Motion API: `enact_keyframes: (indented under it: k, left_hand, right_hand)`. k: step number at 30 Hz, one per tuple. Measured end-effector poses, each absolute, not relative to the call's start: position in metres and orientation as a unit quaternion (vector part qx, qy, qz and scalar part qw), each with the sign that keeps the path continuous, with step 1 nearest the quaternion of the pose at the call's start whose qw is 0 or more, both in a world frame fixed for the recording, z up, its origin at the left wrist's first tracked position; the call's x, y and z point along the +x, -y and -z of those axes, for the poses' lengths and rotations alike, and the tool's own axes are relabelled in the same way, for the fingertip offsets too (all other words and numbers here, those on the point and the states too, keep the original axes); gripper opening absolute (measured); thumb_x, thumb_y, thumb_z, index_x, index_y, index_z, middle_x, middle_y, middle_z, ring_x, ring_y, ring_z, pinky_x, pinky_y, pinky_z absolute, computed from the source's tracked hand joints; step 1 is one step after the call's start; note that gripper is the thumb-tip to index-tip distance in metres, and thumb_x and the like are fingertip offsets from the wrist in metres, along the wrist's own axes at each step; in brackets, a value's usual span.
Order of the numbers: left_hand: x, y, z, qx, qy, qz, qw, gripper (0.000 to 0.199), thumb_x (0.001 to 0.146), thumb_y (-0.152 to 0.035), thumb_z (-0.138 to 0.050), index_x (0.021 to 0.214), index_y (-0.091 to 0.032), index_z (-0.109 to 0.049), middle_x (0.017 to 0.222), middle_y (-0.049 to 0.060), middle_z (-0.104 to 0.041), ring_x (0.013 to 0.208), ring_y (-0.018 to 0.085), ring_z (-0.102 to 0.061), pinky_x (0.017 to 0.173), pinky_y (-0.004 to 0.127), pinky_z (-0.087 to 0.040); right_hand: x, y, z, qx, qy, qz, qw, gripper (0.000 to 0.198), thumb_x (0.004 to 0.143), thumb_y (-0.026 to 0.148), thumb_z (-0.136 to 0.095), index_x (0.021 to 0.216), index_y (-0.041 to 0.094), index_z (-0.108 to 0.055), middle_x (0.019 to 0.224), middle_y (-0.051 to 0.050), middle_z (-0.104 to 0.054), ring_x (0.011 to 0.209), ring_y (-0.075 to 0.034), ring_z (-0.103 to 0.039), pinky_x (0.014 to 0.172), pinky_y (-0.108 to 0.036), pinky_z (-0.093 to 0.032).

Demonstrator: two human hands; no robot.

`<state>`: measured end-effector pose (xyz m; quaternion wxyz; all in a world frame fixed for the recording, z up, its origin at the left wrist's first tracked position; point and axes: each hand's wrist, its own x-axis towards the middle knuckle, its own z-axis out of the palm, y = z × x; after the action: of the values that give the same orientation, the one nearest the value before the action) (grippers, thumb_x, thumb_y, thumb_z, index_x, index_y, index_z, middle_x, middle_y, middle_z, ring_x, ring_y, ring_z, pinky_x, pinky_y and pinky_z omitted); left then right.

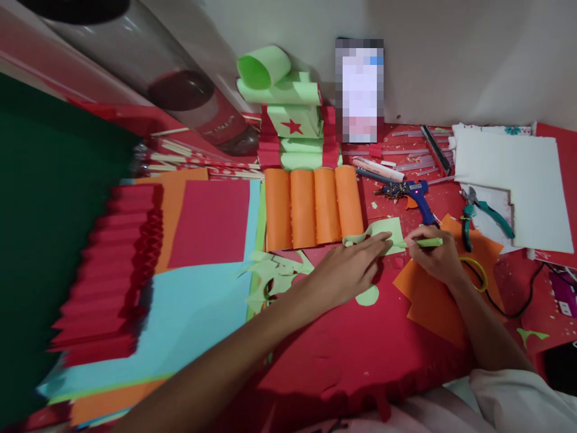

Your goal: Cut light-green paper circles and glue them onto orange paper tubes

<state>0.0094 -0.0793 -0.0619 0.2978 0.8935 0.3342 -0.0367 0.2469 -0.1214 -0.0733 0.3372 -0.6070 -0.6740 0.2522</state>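
Note:
My right hand is closed around a light green pen, its tip end pointing left at a piece of pale green paper. With fingers stretched out flat, my left hand presses down on that paper, whose left end curls up. A pale green paper circle lies just below my left hand. Beside my left forearm are cut green paper scraps. Orange paper sheets lie under my right wrist, with a yellow ring close by.
Orange paper tubes stand side by side behind my left hand. A blue glue gun, teal cutters and white board are at right. A phone leans on the wall. Pleated red paper tops coloured sheets at left.

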Motion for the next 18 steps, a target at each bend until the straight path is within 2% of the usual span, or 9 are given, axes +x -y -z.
enact_keyframes:
  k: [10,18]
  left_hand:
    - [0.005,0.065,0.062,0.862,-0.316,0.001,0.396,0.058,0.101,-0.015,-0.04,0.156,-0.025,-0.056,0.169,0.003,-0.049,0.15,0.027,-0.055,0.12,0.048,-0.05]
    - [0.004,0.064,0.063,0.855,-0.316,-0.029,0.41,0.058,0.1,-0.014,-0.041,0.154,-0.023,-0.059,0.167,0.004,-0.051,0.149,0.026,-0.056,0.123,0.046,-0.047]
  right_hand:
    - [0.249,0.121,0.075,-0.605,0.671,-0.27,0.331,0.014,0.093,0.027,-0.066,0.081,0.022,-0.072,0.07,0.0,-0.073,0.063,-0.016,-0.065,0.062,-0.028,-0.046]
    - [0.25,0.12,0.076,-0.592,0.688,-0.257,0.332,0.017,0.094,0.029,-0.065,0.08,0.022,-0.071,0.066,0.0,-0.07,0.057,-0.015,-0.062,0.061,-0.028,-0.044]
